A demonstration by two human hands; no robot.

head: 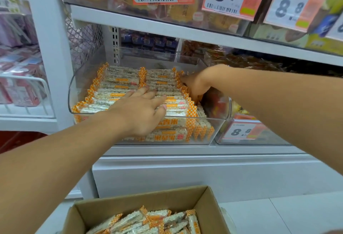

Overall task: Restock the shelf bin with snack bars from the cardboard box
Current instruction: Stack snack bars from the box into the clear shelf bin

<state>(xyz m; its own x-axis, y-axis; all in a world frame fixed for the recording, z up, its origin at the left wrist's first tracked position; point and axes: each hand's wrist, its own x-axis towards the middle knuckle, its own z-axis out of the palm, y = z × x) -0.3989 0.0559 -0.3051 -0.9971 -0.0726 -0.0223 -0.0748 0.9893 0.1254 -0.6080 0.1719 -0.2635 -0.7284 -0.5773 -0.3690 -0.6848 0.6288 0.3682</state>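
Bin (219,128) nearly full with 2 rows of snack bars (120,85); your left hand (141,111) lies flat on them, right hand (194,85) grip unclear; box (213,207) still holds plenty.

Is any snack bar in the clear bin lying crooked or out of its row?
Mostly tidy: the snack bars lie flat in two rows in the bin. At its right wall some stand on edge, where the right hand reaches. The left hand rests on top.
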